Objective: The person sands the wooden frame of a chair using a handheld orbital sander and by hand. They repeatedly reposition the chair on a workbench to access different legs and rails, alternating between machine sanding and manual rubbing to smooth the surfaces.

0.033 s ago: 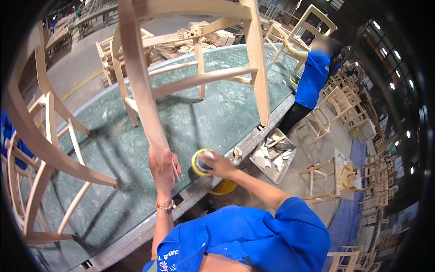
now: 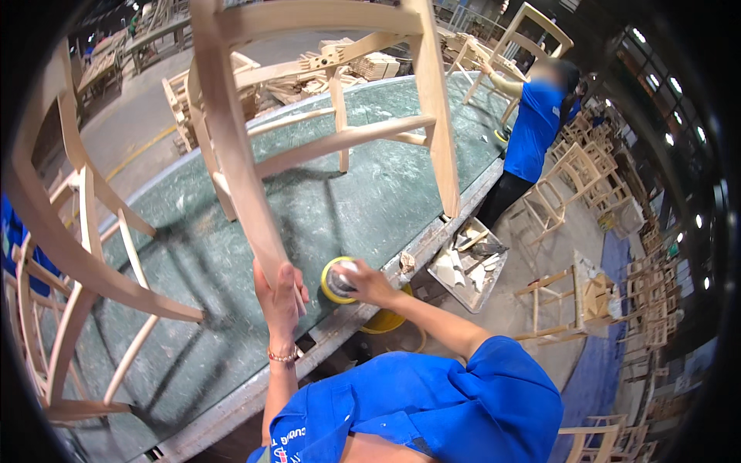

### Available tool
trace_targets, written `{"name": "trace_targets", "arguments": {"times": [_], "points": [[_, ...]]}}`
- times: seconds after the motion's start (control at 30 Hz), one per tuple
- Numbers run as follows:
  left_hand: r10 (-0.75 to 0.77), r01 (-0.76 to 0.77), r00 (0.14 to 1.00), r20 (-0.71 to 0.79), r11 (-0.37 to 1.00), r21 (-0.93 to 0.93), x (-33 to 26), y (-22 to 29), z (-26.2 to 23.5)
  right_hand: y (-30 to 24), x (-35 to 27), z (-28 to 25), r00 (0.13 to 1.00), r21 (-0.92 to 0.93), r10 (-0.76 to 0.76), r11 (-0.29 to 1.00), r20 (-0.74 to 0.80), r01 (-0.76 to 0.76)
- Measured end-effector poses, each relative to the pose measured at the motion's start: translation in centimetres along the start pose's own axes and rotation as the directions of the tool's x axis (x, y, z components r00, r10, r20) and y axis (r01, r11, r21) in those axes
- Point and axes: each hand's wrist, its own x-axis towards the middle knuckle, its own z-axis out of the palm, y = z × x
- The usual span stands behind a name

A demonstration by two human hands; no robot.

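My left hand is wrapped around the lower end of a leg of a bare wooden chair frame, which is tilted over the bench. In my right hand is a round hand sander with a yellow-edged pad. It is at the near edge of the green-topped bench, just right of the held leg and apart from it. Whether its pad touches the bench top I cannot tell.
Another wooden chair frame stands on the bench at left. A tray of white scraps and a yellow container are beyond the near edge. At far right, a co-worker in blue handles a chair. More chair frames fill the floor.
The sander and my right hand have shifted slightly left. The upper part of the held chair frame also sits slightly farther left; both hands keep their grips.
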Motion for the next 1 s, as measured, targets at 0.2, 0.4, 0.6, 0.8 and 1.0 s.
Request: {"name": "trace_targets", "arguments": {"times": [0.2, 0.4, 0.6, 0.8, 1.0], "points": [[-0.212, 0.259, 0.963, -0.166, 0.897, 0.358, -2.8, -1.0, -0.7, -1.4, 3.9, 1.4, 0.991, 0.28, 0.09, 0.958, -0.102, -0.059], [-0.25, 0.282, 0.951, -0.183, 0.944, 0.172, -6.3, -5.1, -1.4, -2.7, 4.0, -13.7, 0.976, 0.837, 0.197, -0.515, -0.097, 0.187], [-0.214, 0.226, 0.968, -0.132, 0.97, 0.085, -8.6, -13.5, -4.3, -0.7, 1.4, -15.6, 0.984, 0.839, 0.176, -0.533, -0.022, 0.114], [-0.257, 0.256, 0.966, -0.004, 0.961, 0.105, -7.3, -16.5, 1.6, 6.7, 1.4, -16.3, 0.982, 0.782, 0.185, -0.608, -0.029, 0.137], [-0.322, 0.29, 0.946, 0.04, 0.893, 0.343, 3.7, -22.1, 11.0, 17.0, 3.2, -20.1, 0.889, 0.902, 0.437, -0.316, -0.138, 0.295]]}}
